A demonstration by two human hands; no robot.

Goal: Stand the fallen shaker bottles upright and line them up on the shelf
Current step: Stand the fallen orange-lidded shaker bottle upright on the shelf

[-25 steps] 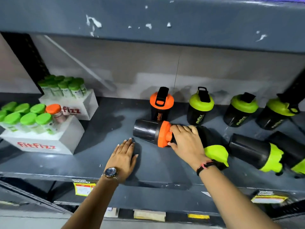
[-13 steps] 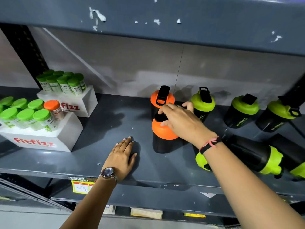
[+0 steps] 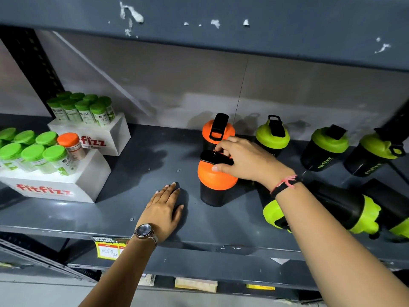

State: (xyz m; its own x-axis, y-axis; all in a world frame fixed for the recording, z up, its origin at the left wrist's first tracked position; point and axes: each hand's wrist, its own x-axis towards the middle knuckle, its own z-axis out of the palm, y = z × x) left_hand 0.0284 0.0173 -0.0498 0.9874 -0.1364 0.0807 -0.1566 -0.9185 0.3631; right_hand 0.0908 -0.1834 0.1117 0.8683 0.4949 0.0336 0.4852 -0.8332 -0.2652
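Shaker bottles are what the shelf (image 3: 132, 209) needs sorted, and the one in hand is the front orange-lidded bottle (image 3: 215, 181), standing upright near the middle of the shelf, directly in front of a second orange-lidded bottle (image 3: 218, 130) at its 12 o'clock. The right hand (image 3: 247, 161) comes in from 4 o'clock, and its grip is pinching the black flip cap (image 3: 215, 157) on top, thumb on the near side and fingers over the far side. Holding by the top seems sensible: it lets the base settle flat and the bottle be nudged into line with the one behind. The left hand (image 3: 164, 207) lies flat, fingers spread and holding nothing, on the shelf at the bottle's 8 o'clock, probably as a brace while reaching in.

Three green-lidded bottles (image 3: 273, 135) stand in the back row toward 3 o'clock. At least two fallen green-lidded bottles (image 3: 345, 209) lie on their sides at 4 o'clock, partly under the right forearm, so the job looks under way but unfinished. Tubs in white display boxes (image 3: 88, 180) sit at 9 o'clock, well clear
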